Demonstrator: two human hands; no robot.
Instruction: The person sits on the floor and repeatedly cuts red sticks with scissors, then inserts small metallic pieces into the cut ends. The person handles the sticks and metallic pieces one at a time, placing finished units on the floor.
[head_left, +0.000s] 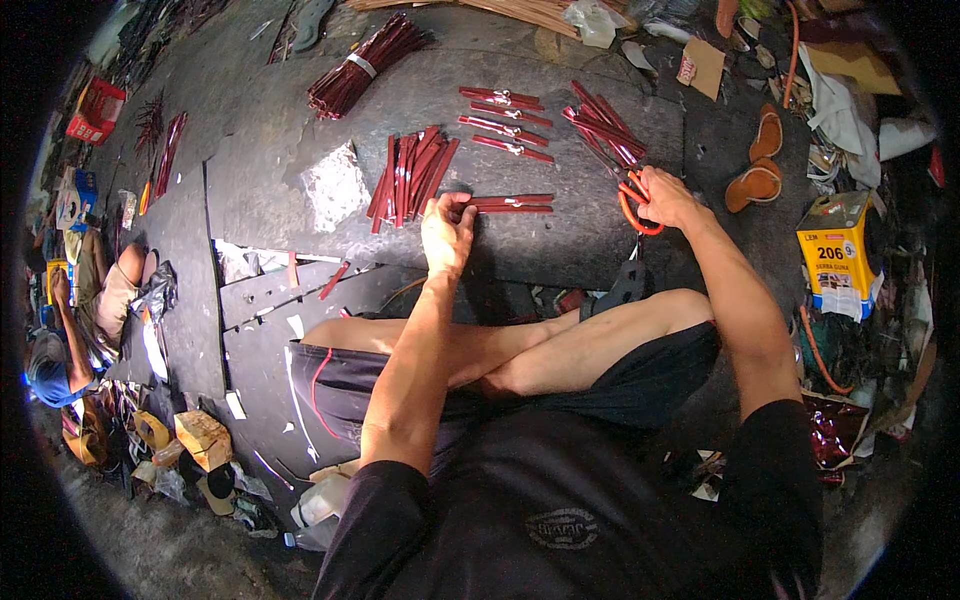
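My left hand (448, 238) has its thumb and fingertips closed at the left end of a short pair of dark red strips (515, 203) lying flat on the dark board. In my right hand (668, 199) is a pair of scissors with orange handles (627, 212). Their blades point away and to the left, beside a loose bundle of red strips (606, 122). Just beyond my left hand lies a fanned pile of similar strips (408, 175). Several small strip sets with shiny bands (506, 132) form a column farther off.
A thick banded bundle of red strips (368, 65) lies at the far left, near a crumpled clear plastic sheet (336, 188). Orange sandals (755, 185) and a yellow box (838, 255) are on the right. Another person (62, 365) sits at the left edge.
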